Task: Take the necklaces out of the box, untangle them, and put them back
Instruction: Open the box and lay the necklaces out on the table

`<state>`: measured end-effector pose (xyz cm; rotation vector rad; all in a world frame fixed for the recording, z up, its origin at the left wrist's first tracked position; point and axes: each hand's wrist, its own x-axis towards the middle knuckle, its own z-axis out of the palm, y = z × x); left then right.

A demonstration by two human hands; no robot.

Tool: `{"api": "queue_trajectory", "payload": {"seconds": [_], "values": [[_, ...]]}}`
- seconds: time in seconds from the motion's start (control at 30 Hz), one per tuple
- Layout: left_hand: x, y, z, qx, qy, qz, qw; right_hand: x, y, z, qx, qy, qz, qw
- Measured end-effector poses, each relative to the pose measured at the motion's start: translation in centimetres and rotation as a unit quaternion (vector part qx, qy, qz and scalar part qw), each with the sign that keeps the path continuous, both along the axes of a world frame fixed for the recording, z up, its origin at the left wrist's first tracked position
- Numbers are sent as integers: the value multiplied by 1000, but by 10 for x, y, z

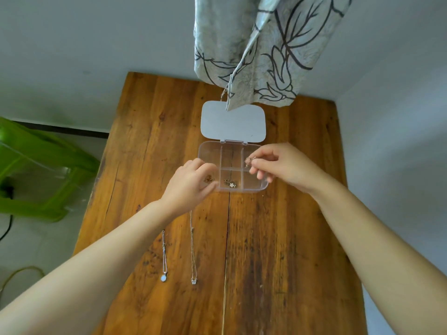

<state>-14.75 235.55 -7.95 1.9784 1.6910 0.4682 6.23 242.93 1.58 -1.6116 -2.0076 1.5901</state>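
While our left hand (191,182) covers the box's (210,151) near-left compartment, fingers curled inside, we cannot tell their grip. Our right hand (280,165) pinches a small, indistinct chain (250,160) over the box. Two necklaces (193,250) lie lengthwise on the surface (278,250), pendants toward us.
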Motion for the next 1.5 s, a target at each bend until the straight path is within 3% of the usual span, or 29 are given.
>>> {"api": "queue_trajectory", "payload": {"seconds": [0.13,0.23,0.33,0.4,0.53,0.63,0.8,0.93,1.07,1.2,1.33,1.5], "values": [[31,2,48,-112,-213,-51,969,0,-29,27,-6,80,-34,996],[40,3,70,-174,-269,-71,945,3,-48,37,14,82,-60,995],[34,2,82,-206,-303,-56,929,9,-64,37,22,89,-148,985],[27,-2,87,-207,-307,-61,927,11,-74,33,-50,173,-236,955],[15,-11,87,-233,-289,-91,924,12,-94,22,-227,375,-346,830],[6,-13,77,-284,-271,-102,914,12,-109,13,-264,417,-350,796],[-13,-1,57,-369,-247,-118,888,24,-149,-3,-242,293,-386,841],[-18,17,49,-402,-233,-125,877,29,-194,-26,-224,135,-390,883],[-1,29,47,-398,-176,-148,888,13,-233,-55,-254,45,-406,877],[32,26,26,-321,-74,-166,929,-4,-255,-84,-269,20,-473,839],[56,14,-4,-176,65,-191,964,-15,-264,-102,-262,-4,-512,818],[67,-3,-23,-64,279,-299,910,-22,-266,-106,-236,-55,-500,832]]}}
